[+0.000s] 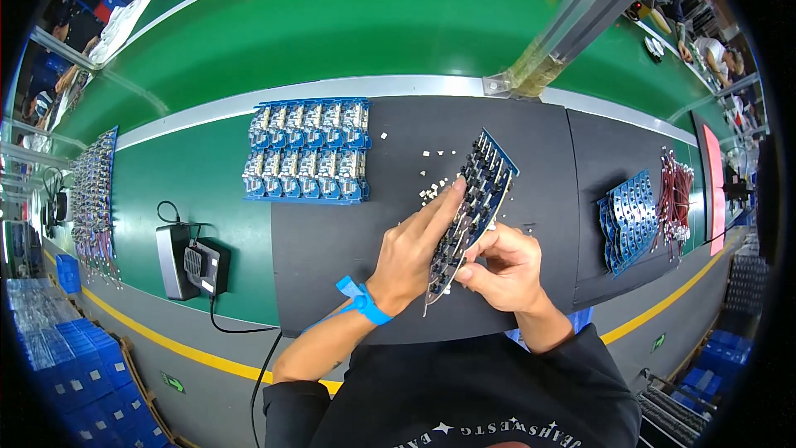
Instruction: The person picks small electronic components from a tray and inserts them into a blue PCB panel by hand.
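A blue circuit board panel (474, 203) with rows of black parts is held tilted on its edge above the black mat. My left hand (410, 253), with a blue strap (363, 302) round its wrist, grips the panel from the left, fingers stretched along its component side. Against the panel's right face, near the lower end, my right hand (506, 270) has its thumb and curled fingers closed; what they pinch is hidden. Small white pieces (433, 191) lie scattered on the mat just beyond my left hand.
Two rows of blue boards with white parts (307, 151) lie to the left. Farther left are a black-and-grey device (192, 261) with a cable and more boards (95, 199). On the right are stacked blue panels (628, 220) and red wires (676, 199). A metal post (572, 29) rises behind.
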A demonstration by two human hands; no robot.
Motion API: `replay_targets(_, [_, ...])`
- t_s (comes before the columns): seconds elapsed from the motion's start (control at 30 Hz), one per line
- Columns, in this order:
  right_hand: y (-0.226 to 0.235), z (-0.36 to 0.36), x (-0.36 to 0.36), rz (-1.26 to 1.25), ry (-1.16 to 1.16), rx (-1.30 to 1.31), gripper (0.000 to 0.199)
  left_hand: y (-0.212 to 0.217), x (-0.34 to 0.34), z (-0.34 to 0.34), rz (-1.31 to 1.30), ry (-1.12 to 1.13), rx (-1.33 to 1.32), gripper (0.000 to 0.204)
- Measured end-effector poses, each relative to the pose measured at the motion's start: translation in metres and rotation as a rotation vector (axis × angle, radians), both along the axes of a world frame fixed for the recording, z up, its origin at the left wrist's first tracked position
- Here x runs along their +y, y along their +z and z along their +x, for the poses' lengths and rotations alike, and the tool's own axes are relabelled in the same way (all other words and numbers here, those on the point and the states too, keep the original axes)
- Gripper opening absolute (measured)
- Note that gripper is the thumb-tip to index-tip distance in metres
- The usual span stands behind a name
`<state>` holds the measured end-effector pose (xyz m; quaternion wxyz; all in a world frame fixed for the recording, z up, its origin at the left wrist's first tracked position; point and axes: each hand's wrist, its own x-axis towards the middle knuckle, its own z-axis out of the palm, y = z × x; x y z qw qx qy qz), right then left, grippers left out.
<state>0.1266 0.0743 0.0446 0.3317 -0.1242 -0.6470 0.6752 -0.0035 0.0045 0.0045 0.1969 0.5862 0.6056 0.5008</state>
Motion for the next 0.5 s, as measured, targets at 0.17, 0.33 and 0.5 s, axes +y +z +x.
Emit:
replay_targets(0.17, [0.003,0.006,0.0016,-0.03,0.045,-0.075,0.013,0.005,-0.0004,0.0008,-0.022,0.02,0.037,0.069])
replay_targets(0.33, [0.0026,0.0055,0.0037,0.047,0.038,-0.076,0.013,0.0017,-0.0003,0.0011,-0.013,0.026,0.042,0.069])
replay_targets(0.5, [0.0066,0.0048,0.0017,-0.047,0.036,-0.082,0.013,0.0007,-0.0006,0.0011,-0.02,0.016,0.05,0.071])
